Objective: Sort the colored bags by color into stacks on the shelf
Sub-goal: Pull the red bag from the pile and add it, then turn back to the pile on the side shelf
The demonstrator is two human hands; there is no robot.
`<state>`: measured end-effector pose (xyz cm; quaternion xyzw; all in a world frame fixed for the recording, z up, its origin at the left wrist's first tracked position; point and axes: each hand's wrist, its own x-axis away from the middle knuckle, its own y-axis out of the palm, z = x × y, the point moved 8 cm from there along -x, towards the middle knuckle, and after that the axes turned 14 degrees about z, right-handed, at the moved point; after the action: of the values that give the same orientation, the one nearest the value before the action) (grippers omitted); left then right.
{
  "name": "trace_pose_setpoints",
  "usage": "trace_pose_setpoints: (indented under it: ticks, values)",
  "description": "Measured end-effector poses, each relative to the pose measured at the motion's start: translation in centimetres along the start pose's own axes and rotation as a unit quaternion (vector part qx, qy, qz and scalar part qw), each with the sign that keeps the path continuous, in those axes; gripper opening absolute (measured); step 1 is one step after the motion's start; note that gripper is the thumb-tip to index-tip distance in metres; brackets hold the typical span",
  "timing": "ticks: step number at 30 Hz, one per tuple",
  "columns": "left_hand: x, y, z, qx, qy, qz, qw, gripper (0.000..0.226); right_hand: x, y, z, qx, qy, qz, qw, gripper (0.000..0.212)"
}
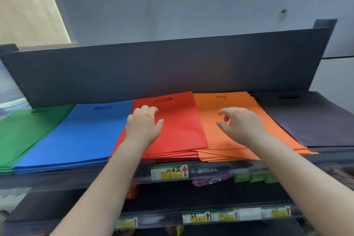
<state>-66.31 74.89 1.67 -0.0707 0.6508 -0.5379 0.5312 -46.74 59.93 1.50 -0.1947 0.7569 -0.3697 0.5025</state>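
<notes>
Five flat stacks of bags lie side by side on the top shelf [57, 175]: green [23, 132], blue [80, 134], red [180, 130], orange [214, 115] and dark grey [314, 120]. Each bag has a cut-out handle slot at its far end. My left hand [143, 124] rests on the left part of the red stack, fingers bent with their tips on the bag. My right hand [241, 122] hovers over the orange stack with fingers loosely curled and holds nothing. The orange stack's near edges are fanned out unevenly.
A dark back panel [162, 69] rises behind the stacks, with a grey wall beyond. Price labels [169, 172] run along the shelf's front rail. Lower shelves hold packaged goods [210, 179] and more labels [235, 214].
</notes>
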Motion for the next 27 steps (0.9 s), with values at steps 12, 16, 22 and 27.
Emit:
trace_pose_setpoints:
  ticks: [12,16,22,27]
  values:
    - [-1.0,-0.7,27.1,0.019,0.191,0.010,0.981,0.044,3.0,-13.5,16.9,0.192,0.002,-0.002,0.981,0.045]
    - [0.5,-0.6,37.3,0.050,0.240,0.019,0.969,0.045,5.9,-18.5,24.0,0.255,0.030,-0.016,0.966,0.048]
    - [5.1,0.2,52.1,0.116,0.305,-0.008,0.945,0.044,12.1,-26.0,34.1,0.314,0.107,-0.026,0.943,0.053]
    - [9.6,0.7,62.8,0.165,0.375,-0.038,0.912,0.047,18.0,-31.3,41.2,0.350,0.191,-0.042,0.916,0.052]
